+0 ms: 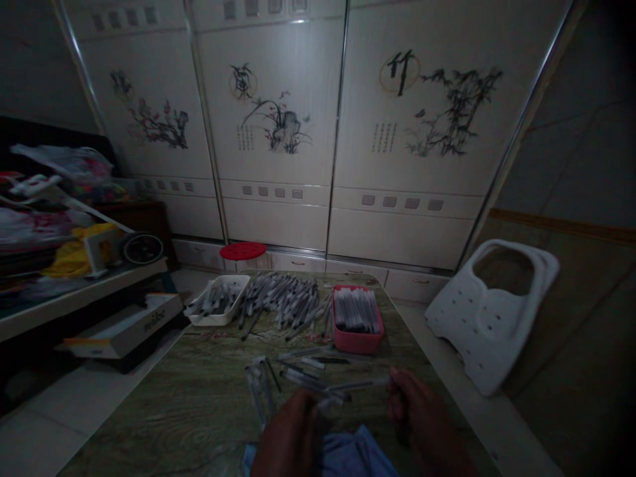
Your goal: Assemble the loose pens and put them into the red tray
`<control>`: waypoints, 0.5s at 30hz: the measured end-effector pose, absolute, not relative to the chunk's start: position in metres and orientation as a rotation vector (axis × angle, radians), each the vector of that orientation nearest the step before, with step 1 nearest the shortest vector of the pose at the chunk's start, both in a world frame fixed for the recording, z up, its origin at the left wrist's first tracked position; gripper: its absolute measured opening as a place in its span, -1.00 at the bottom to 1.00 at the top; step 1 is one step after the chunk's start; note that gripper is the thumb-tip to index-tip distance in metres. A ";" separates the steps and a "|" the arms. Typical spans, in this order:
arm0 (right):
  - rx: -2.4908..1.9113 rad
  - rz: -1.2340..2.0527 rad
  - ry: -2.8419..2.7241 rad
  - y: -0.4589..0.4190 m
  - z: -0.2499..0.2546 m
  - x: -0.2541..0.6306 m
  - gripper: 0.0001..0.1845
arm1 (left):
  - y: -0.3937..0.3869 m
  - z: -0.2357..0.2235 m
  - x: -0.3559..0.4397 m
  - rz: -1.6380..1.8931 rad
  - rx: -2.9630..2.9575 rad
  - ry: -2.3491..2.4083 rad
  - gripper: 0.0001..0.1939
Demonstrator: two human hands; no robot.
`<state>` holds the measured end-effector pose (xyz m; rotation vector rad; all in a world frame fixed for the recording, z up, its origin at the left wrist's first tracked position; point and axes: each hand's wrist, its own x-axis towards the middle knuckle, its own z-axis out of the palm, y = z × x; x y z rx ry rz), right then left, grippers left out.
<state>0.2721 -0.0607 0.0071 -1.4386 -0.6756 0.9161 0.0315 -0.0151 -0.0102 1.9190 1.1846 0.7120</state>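
Behind the table stands a round red stool (243, 251), in front of tall cream wardrobe doors (273, 119) painted with ink plants. On the right leans a white perforated plastic seat (489, 311). On the green wood-grain table (163, 411) sits a shallow white plastic tray (213, 320) with grey pens inside, just beside a loose heap of thin grey pens (281, 298). A red rectangular plastic tray (358, 344) holds pens packed closely, all in one direction. The person's right hand (417, 411) is holding one thin clear pen (358, 384) above the table's near part. The left hand (288, 444) is closed near it, but I cannot tell what it holds.
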 end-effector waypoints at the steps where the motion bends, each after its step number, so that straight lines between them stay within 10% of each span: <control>1: -1.453 0.900 -0.682 -0.061 0.008 0.273 -0.45 | -0.015 -0.010 0.029 0.790 1.853 1.156 -0.72; 15: -1.547 0.862 -0.781 -0.056 0.010 0.264 -0.55 | -0.012 0.008 0.010 0.908 1.538 1.063 -0.69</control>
